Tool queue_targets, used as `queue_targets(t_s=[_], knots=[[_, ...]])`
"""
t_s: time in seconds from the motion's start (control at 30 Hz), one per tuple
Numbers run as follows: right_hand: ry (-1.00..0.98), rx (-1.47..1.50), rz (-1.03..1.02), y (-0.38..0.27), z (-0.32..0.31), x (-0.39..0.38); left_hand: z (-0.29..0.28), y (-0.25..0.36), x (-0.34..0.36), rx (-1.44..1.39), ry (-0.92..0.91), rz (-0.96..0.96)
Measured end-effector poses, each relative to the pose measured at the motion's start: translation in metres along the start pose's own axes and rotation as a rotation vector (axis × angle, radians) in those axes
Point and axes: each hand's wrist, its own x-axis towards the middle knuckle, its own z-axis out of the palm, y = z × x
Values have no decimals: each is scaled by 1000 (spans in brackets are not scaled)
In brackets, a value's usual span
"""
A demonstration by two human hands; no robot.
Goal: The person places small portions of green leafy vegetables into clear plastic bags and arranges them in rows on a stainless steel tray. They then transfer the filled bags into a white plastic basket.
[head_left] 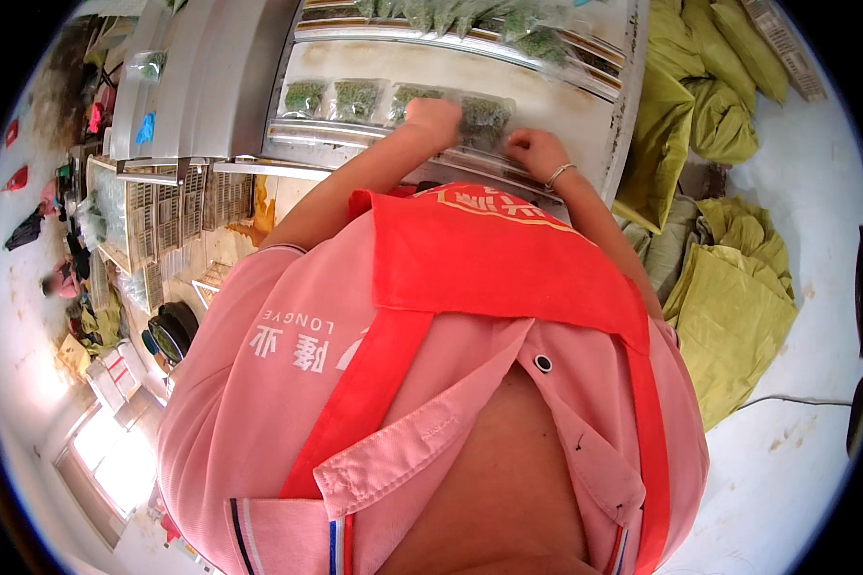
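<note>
On the pale tray of a metal machine (596, 113) lies a row of clear bags of green leafy bits, among them one at the left (304, 98) and another (355, 99). My left hand (433, 120) is curled at the left edge of the rightmost bag (486, 122), gripping it and partly covering the bag behind. My right hand (537, 151), with a bracelet at the wrist, is closed by that bag's lower right corner; what its fingertips hold is too small to make out.
More filled bags (451, 14) lie along the upper tier. A steel housing (201, 86) stands to the left, with slatted crates (149, 216) below it. Yellow-green woven sacks (724, 326) are piled at the right, and a cable (796, 401) runs along the floor.
</note>
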Motion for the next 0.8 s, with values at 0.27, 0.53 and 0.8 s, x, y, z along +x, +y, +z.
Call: queue_targets(t_s=[0.27,0.53,0.8], knots=[[754,879,195,49,-49,21,-6,-9,-8,-31,-16,-28],[408,894,293,52,-94,91,-11,14,-1,-921,75,84],[37,1490,535,26,-45,-14,23,41,36,-1698,-204,-165]])
